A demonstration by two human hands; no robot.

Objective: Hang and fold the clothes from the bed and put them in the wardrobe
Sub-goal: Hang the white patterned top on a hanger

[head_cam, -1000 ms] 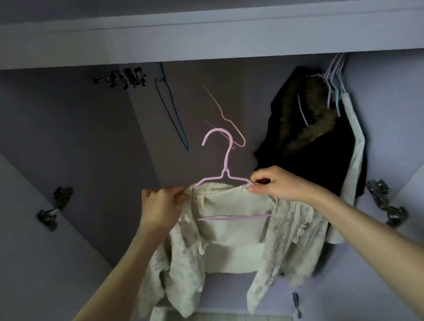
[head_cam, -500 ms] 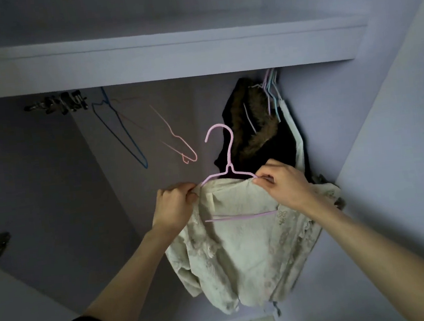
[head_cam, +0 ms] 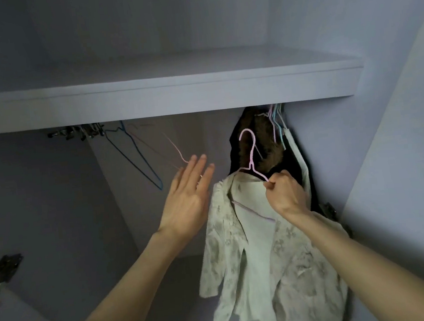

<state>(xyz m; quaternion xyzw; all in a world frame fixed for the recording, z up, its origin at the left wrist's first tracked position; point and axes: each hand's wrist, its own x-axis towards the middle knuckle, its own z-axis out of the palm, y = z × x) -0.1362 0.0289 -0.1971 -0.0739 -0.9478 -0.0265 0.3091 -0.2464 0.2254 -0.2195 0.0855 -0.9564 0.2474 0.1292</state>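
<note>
Wardrobe shelf [head_cam: 162, 96] hides the rail; right hand [head_cam: 285, 194] pinches the pink hanger [head_cam: 251, 156] carrying the cream blouse [head_cam: 255, 260], left hand [head_cam: 188, 196] flat, empty.

Contents: two hands [head_cam: 186, 202] [head_cam: 285, 194]; one cream garment [head_cam: 269, 272]; one dark coat [head_cam: 258, 139]; one shelf [head_cam: 162, 95]; three separate hangers [head_cam: 251, 156] [head_cam: 137, 157] [head_cam: 175, 149], one further hanger cluster [head_cam: 277, 119], number unclear.

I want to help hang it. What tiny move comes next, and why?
Probably lift the pink hanger so its hook goes over the rail. The right hand pinches its shoulder, the blouse hangs on it, and the left hand is open beside it.
</note>
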